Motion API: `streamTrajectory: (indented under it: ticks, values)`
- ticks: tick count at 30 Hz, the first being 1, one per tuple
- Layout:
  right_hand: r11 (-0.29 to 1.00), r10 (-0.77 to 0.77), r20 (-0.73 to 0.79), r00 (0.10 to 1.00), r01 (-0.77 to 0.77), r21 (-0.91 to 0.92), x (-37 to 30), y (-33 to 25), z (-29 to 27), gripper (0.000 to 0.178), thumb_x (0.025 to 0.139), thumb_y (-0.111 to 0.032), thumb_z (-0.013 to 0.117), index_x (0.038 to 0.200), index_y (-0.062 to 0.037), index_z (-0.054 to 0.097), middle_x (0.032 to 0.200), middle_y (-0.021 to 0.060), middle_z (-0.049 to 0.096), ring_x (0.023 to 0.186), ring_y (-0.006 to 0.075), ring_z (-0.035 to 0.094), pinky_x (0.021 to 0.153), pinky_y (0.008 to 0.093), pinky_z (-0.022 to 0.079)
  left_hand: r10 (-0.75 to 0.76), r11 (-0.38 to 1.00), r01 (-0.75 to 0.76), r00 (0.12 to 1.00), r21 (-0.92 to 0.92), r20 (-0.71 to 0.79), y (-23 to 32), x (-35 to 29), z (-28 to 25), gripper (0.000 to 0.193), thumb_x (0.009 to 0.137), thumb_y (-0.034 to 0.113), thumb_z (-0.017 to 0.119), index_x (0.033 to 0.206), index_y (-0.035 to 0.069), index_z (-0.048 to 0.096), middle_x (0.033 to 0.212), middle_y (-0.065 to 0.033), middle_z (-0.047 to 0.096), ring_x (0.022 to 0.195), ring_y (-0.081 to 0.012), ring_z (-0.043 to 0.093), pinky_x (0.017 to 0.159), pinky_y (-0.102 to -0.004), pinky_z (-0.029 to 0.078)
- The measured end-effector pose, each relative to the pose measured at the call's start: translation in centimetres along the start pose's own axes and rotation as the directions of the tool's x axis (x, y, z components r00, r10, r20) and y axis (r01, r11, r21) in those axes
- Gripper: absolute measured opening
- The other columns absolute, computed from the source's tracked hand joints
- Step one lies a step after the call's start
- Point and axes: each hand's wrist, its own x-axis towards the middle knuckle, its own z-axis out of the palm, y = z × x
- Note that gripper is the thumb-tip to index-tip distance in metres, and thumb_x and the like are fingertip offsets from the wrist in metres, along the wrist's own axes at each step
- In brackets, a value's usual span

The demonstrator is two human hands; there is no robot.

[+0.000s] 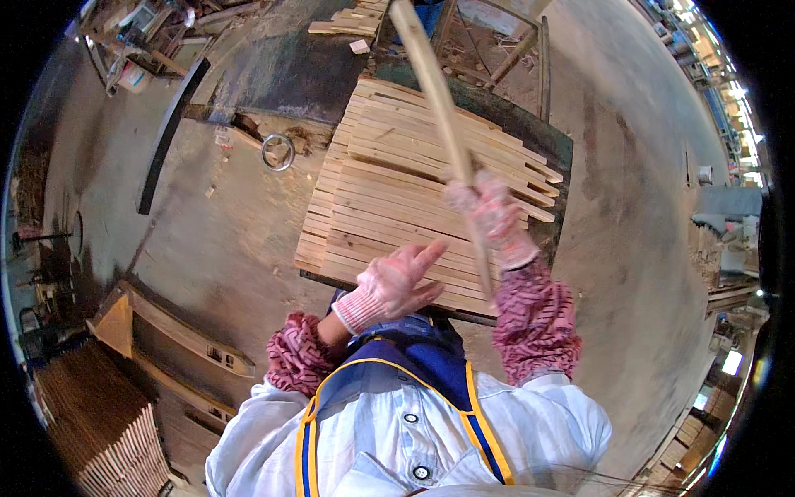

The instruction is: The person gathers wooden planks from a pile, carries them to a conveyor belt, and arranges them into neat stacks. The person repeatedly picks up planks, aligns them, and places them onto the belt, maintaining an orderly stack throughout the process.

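Closest in, a blue apron edged in yellow [447,377] is worn over a pale shirt. Just beyond it, the left hand [393,286], gloved, is held over the near edge of a pile of slats [397,199] with its fingers extended; nothing is seen to be gripped by it, and whether the pile is touched cannot be told. Slightly farther out and to the right, a long wooden strip [443,103] is grasped by the gloved right hand [493,217], nearer its close end than its far one. The strip is pointed away from the body, its far end swung a little leftward, so the slats, laid roughly side to side, are crossed by its long axis. Its near end is blurred, to the right of the left fingertips and apart from them. The pile is carried by a dark worktop [548,139]. Farther left, a metal handwheel [292,154] is seen; at the far edge, short boards [352,21] are heaped.
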Motion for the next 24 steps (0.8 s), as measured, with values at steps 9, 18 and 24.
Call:
streamTrajectory:
  ticks: [9,18,24]
  values:
    - [0.477,0.021,-0.224,0.974,-0.207,-0.854,8.4,1.5,-12.4,0.043,0.086,-0.029,0.058,0.128,-0.0228,0.052,0.129,0.0073,0.055,0.117,0.0276,0.052,0.099,0.0362,0.043,-0.467,0.838,0.512,0.852,0.189,-0.239,-7.4,-9.8,-0.3,0.067,0.075,0.03,0.07,0.134,0.012,0.043,0.121,-0.0178,0.055,0.109,-0.0353,0.055,0.084,-0.044,0.049]
    - [0.52,0.155,0.013,0.988,-0.07,-0.851,15.8,5.2,-9.4,0.044,0.09,-0.044,0.05,0.128,-0.0216,0.055,0.129,0.0074,0.056,0.12,0.027,0.05,0.101,0.0372,0.039,-0.451,0.754,0.552,0.829,0.355,-0.331,-5.9,-13.0,2.2,0.094,0.058,0.029,0.081,0.139,0.012,0.035,0.136,-0.0191,0.038,0.124,-0.0428,0.038,0.1,-0.0497,0.04]
    - [0.593,0.287,0.013,0.958,-0.167,-0.788,18.4,7.1,-6.9,0.059,0.089,-0.061,0.038,0.122,-0.0182,0.059,0.125,0.0086,0.058,0.117,0.0295,0.054,0.099,0.0391,0.041,-0.29,0.776,0.483,0.844,0.406,-0.451,-6.3,-10.9,3.8,0.09,0.049,0.028,0.081,0.131,0.017,0.047,0.136,-0.017,0.039,0.125,-0.044,0.036,0.102,-0.0561,0.036]
